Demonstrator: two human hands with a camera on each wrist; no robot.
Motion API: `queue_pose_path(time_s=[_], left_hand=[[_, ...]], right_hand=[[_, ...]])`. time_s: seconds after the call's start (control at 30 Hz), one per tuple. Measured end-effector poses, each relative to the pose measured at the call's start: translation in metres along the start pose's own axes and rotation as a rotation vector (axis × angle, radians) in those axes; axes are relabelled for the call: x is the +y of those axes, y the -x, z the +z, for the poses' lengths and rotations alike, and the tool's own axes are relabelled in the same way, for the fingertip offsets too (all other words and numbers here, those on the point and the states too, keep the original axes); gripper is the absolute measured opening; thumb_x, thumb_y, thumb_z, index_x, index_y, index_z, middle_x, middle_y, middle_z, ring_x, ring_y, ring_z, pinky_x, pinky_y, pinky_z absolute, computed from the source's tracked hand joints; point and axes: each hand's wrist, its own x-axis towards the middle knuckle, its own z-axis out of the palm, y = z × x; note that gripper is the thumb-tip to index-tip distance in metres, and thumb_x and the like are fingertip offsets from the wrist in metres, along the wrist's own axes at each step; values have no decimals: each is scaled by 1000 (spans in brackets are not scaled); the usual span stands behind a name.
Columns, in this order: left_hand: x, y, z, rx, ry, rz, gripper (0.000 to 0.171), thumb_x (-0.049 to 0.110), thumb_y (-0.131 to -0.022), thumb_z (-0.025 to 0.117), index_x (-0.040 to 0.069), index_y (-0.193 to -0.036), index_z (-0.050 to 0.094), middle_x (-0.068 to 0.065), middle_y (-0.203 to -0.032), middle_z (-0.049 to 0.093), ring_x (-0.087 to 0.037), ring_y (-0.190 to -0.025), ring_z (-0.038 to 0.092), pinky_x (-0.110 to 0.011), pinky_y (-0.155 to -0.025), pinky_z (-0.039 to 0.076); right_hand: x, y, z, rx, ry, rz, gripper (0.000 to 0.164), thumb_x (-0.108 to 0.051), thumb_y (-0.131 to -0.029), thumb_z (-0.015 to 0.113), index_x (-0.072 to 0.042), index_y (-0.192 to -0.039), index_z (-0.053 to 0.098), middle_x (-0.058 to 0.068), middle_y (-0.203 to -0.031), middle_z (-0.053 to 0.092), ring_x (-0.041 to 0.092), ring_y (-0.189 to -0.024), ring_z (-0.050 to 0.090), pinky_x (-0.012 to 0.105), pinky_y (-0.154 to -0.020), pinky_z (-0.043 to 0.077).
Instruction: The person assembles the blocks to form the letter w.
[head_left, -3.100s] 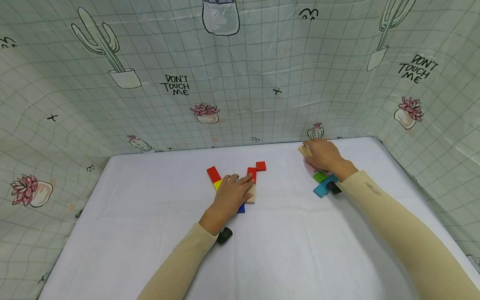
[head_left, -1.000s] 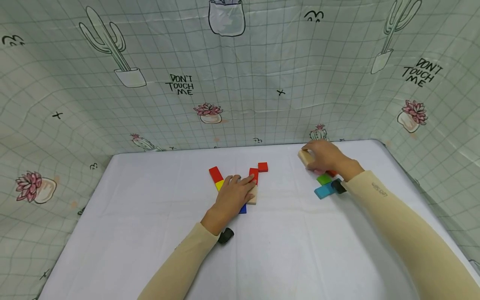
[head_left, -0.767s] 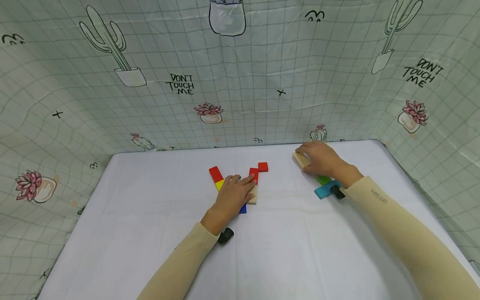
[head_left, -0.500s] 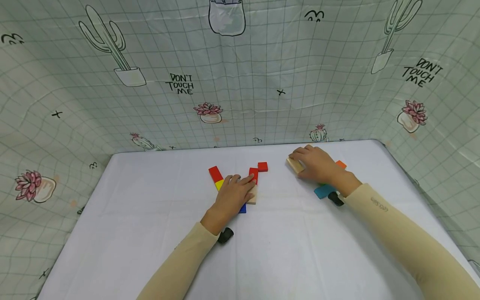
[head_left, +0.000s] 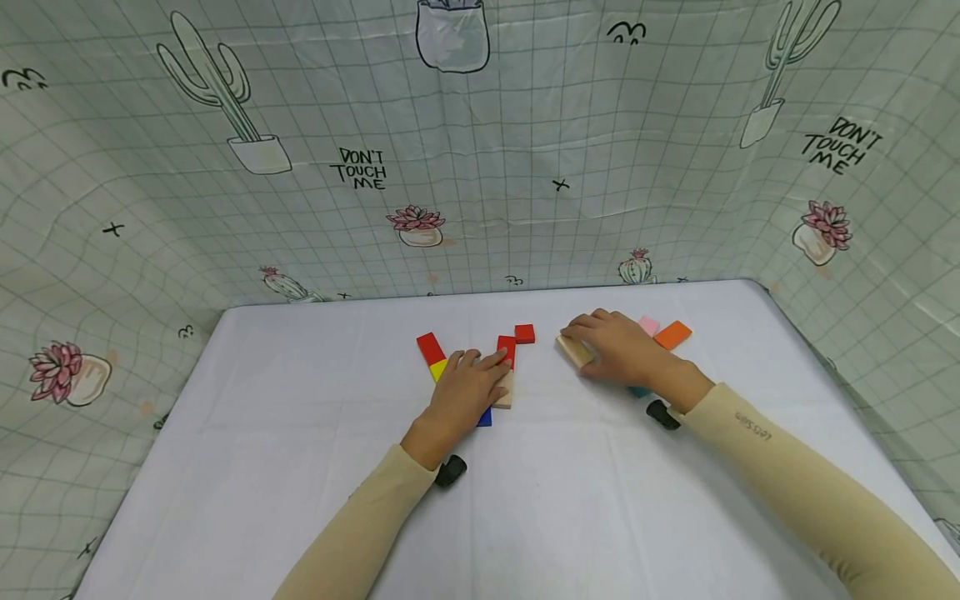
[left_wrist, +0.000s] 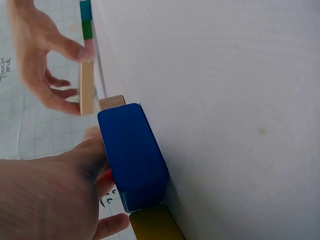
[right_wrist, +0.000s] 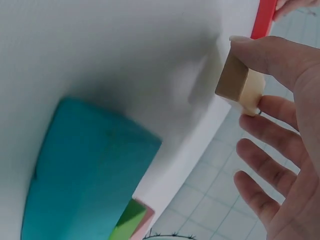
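Observation:
My right hand [head_left: 622, 346] pinches a plain wooden block [head_left: 575, 351] between thumb and fingers. In the right wrist view that wooden block [right_wrist: 240, 82] is tilted, with a shadow on the cloth beside it. My left hand [head_left: 457, 400] rests over a group of blocks with its fingers spread. Around it show a red block [head_left: 431, 347], a yellow block [head_left: 438, 369], a second red block [head_left: 507, 350], a plain block [head_left: 504, 392] and a blue block [head_left: 485, 417]. The blue block [left_wrist: 132, 155] looks large in the left wrist view, a yellow block [left_wrist: 156, 223] beside it. The palm hides the group's middle.
A small red square block [head_left: 524, 334] lies between the hands, touching the second red block's corner. Beyond my right hand are a pink block [head_left: 649, 326] and an orange block [head_left: 673, 335]. A teal block [right_wrist: 90, 170] and a green block [right_wrist: 128, 220] lie near the right wrist.
My right hand has picked the wooden block from the blocks at the right and carried it left and nearer. The orange and pink blocks have come into view. The left hand stays in place.

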Motion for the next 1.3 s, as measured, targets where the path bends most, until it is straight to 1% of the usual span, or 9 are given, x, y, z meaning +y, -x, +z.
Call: queue_pose_path(time_s=[0.4, 0.5, 0.63, 0.77, 1.3], left_hand=[[0, -2, 2, -8, -11, -11, 50, 36, -105, 65, 19, -152, 60, 1, -162, 51, -30, -142, 51, -48, -123, 36], [0, -2, 1, -7, -12, -11, 50, 36, -105, 65, 19, -152, 60, 1, -162, 52, -30, -142, 51, -47, -123, 36], [0, -1, 0, 1, -14, -9, 50, 36, -105, 66, 19, -151, 61, 1, -161, 52, -30, -141, 51, -47, -122, 37], [1, -2, 1, 3, -4, -12, 49, 36, -105, 66, 19, -151, 62, 0, -161, 52, -30, -142, 51, -47, -122, 37], [1, -2, 2, -4, 4, -19, 50, 36, -104, 66, 19, -151, 61, 0, -161, 52, -30, -142, 51, -47, -122, 37]], right_hand=[[-13, -4, 5, 5, -27, -49, 58, -21, -85, 89, -3, -136, 68, 12, -133, 69, 34, -120, 62, 51, -99, 53], [-15, -7, 6, -4, -33, -45, 59, -22, -85, 89, -3, -136, 68, 13, -134, 69, 34, -121, 62, 51, -101, 53], [-18, -11, 8, -37, -32, -20, 60, -25, -87, 89, -3, -138, 67, 13, -135, 69, 34, -121, 62, 52, -103, 53], [-19, -14, 10, -60, -35, 0, 60, -26, -87, 88, -4, -140, 67, 12, -137, 68, 33, -120, 62, 51, -103, 54], [-17, -20, 13, -44, -62, -15, 59, -24, -86, 89, -2, -137, 68, 13, -134, 70, 33, -114, 65, 49, -96, 57]])
